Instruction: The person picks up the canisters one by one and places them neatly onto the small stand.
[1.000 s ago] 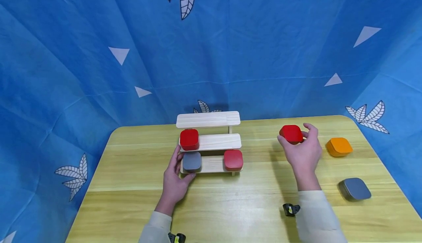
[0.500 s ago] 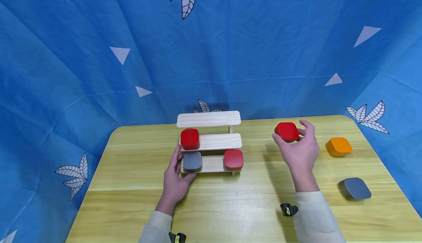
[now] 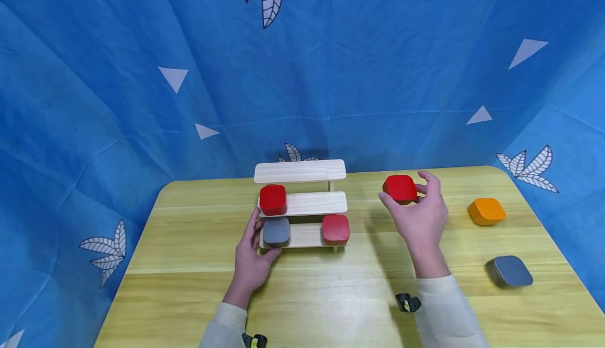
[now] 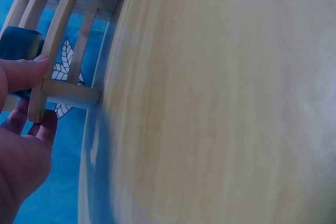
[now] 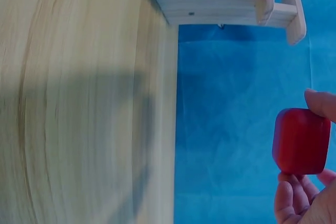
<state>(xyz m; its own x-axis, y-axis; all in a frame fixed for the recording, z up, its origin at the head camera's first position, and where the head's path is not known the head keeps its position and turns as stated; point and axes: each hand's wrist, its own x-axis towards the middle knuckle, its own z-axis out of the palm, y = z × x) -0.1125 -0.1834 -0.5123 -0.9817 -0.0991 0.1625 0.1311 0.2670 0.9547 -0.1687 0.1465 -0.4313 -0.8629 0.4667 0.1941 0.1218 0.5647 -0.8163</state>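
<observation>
My right hand (image 3: 422, 214) holds a red rounded-square box (image 3: 399, 188) between thumb and fingers, raised above the table to the right of a three-tier wooden rack (image 3: 312, 171). In the right wrist view the same red box (image 5: 302, 140) is apart from the rack. My left hand (image 3: 252, 264) grips the left end of the rack, with the thumb (image 4: 26, 73) on its front edge and fingers round the end. A grey box (image 3: 276, 231) sits on the lowest tier beside that hand. One red box (image 3: 273, 200) stands at the middle tier's left; another red box (image 3: 336, 229) is at the lowest tier's right.
On the right of the wooden table (image 3: 359, 306) lie an orange box (image 3: 487, 211) and a dark grey box (image 3: 509, 271). A blue cloth (image 3: 378, 75) hangs behind the table's far edge.
My right hand has moved left with the red box, toward the rack. The left hand keeps its grip on the rack's left end.
</observation>
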